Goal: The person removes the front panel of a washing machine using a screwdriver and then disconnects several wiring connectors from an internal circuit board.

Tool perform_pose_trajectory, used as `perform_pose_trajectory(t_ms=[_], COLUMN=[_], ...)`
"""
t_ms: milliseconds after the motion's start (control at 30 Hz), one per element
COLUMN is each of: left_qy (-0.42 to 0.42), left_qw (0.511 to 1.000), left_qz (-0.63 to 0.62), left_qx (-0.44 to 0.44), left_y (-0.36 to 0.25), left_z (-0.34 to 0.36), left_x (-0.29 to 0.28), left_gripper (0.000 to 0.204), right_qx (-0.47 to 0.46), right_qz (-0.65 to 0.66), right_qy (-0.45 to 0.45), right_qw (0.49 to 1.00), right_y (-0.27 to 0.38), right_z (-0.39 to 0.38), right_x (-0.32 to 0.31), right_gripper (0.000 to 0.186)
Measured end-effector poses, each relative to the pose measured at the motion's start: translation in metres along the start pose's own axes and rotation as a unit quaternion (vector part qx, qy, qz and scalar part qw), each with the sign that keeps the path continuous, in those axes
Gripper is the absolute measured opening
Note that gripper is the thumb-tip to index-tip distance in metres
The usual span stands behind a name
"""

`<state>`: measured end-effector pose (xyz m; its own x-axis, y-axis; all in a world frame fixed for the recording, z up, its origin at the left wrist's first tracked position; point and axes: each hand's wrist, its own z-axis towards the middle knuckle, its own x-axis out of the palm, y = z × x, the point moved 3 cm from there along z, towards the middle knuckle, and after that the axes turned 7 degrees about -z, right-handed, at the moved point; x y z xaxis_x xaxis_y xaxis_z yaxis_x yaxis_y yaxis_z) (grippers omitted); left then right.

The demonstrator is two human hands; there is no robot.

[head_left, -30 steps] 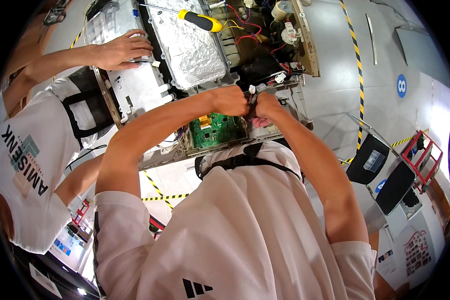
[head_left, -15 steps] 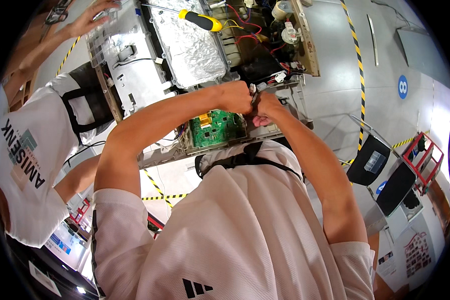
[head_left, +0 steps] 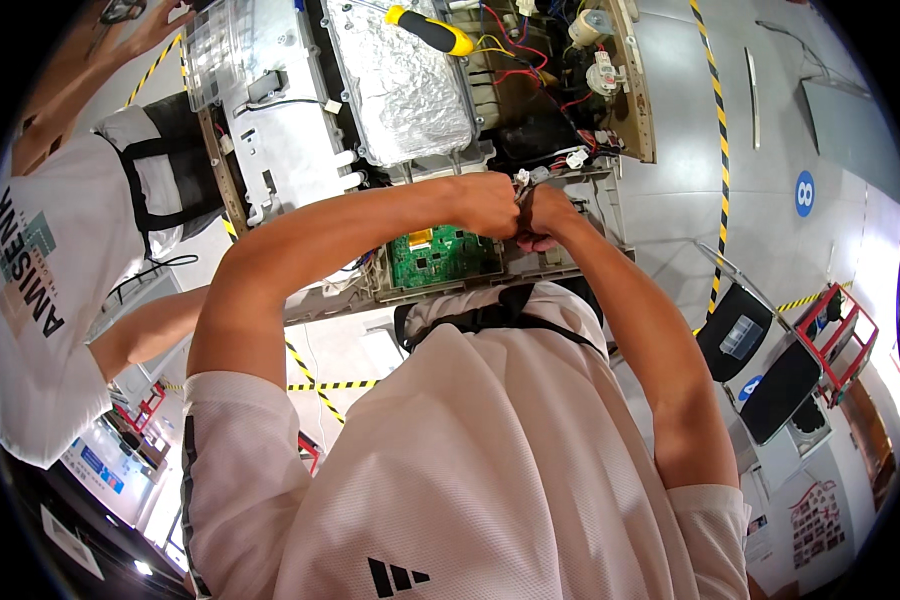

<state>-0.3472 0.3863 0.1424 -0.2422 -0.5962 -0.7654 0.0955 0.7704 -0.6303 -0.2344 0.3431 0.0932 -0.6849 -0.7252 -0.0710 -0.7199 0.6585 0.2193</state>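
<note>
My left hand (head_left: 487,205) and my right hand (head_left: 550,214) meet knuckle to knuckle over the near edge of an opened appliance (head_left: 638,90). Both are closed, fingers curled inward. A small pale wire connector (head_left: 524,178) pokes out between them, with both hands pinching around it; its lower part is hidden by the fingers. Just below my left wrist lies a green circuit board (head_left: 445,262), set in a beige panel. Loose wires with a white plug (head_left: 576,158) run beyond my right hand.
A yellow-and-black screwdriver (head_left: 432,30) rests across a foil-covered box (head_left: 400,95). White metal plate (head_left: 280,110) lies left of it. Another person (head_left: 60,250) stands at the left, one hand (head_left: 160,25) near a clear plastic tray (head_left: 208,55). Black chairs (head_left: 735,330) stand right.
The whole view has shifted slightly, so the appliance sits a little farther right. My hands stay together at the connector, the right hand a bit closer against the left.
</note>
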Motion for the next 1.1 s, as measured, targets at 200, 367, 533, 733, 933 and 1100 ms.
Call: perform_pose_trajectory(t_ms=[200, 367, 533, 733, 933, 1100], left_qy=[0.063, 0.087, 0.002, 0.113, -0.004, 0.001], left_qw=[0.984, 0.985, 0.974, 0.977, 0.992, 0.996], left_qz=[-0.094, -0.071, -0.198, -0.148, 0.069, 0.080], left_qx=[-0.135, -0.132, -0.112, -0.104, 0.101, 0.036], left_y=[-0.007, -0.009, 0.000, 0.007, 0.011, 0.010], left_z=[0.006, 0.010, 0.006, 0.004, -0.009, -0.006], left_x=[-0.008, -0.017, -0.001, 0.010, 0.026, 0.012], left_gripper=[0.020, 0.021, 0.020, 0.022, 0.010, 0.010], right_qx=[-0.011, -0.022, 0.000, 0.017, -0.004, -0.004], right_qz=[-0.049, -0.044, -0.027, -0.017, -0.014, 0.024], right_qy=[-0.025, -0.027, -0.020, -0.017, -0.002, 0.034], right_qw=[0.998, 0.998, 0.999, 1.000, 1.000, 0.999], right_y=[0.003, 0.005, 0.004, 0.003, 0.007, -0.006], right_z=[-0.007, -0.011, -0.008, 0.000, -0.004, 0.013], right_x=[-0.004, -0.004, -0.002, 0.001, -0.002, 0.001], right_gripper=[0.017, 0.022, 0.021, 0.013, 0.007, 0.019])
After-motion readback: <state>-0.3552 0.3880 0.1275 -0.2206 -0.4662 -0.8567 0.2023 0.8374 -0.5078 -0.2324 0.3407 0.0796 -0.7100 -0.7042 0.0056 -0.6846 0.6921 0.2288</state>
